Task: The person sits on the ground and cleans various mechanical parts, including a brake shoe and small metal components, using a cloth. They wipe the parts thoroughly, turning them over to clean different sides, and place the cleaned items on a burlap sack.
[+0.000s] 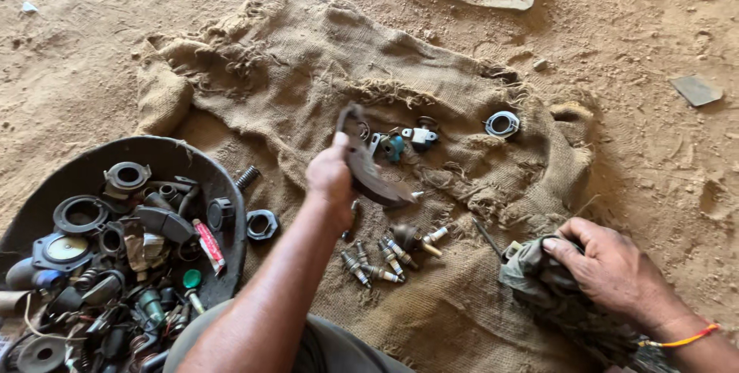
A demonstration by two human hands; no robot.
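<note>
One small printed tube among the scrap parts

A flattened red-and-white tube (209, 246), a small squeeze package with print on its side, lies slanted at the right edge of the dark round tray (165, 150) of metal and rubber parts, its lower end near a green cap (192, 278). No other packages, labels, signs or screens can be made out.

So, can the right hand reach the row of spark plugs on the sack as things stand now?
Probably yes. The right hand grips a dirty rag, so it is not free, but the spark plugs lie uncovered on the burlap sack just beside it, nothing between.
</note>
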